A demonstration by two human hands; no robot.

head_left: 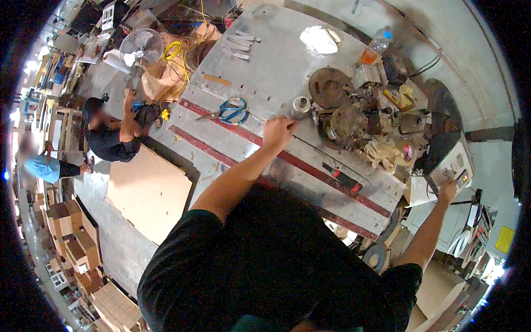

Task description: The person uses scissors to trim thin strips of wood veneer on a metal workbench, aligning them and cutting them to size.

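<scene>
My left hand [278, 133] is closed over the metal table, its fingertips pressed together; anything between them is too small to make out. Just beyond it stands a small silver cylinder [301, 106] with a round top. On the far right, my right hand [447, 191] reaches up to the front panel of a grey control box [452, 167]. Its fingers point at the panel, touching or close to the lit green switch. To the left of my left hand lie blue-handled scissors [232, 112]. A red and black utility knife [347, 180] rests nearer to me.
Greasy round machine parts [348, 126] crowd the table's right side, beside a bottle of orange liquid [374, 48] and a crumpled rag [383, 153]. Thin metal strips [240, 44] and a white cloth [321, 40] lie farther back. Two people and a fan [141, 48] are at left.
</scene>
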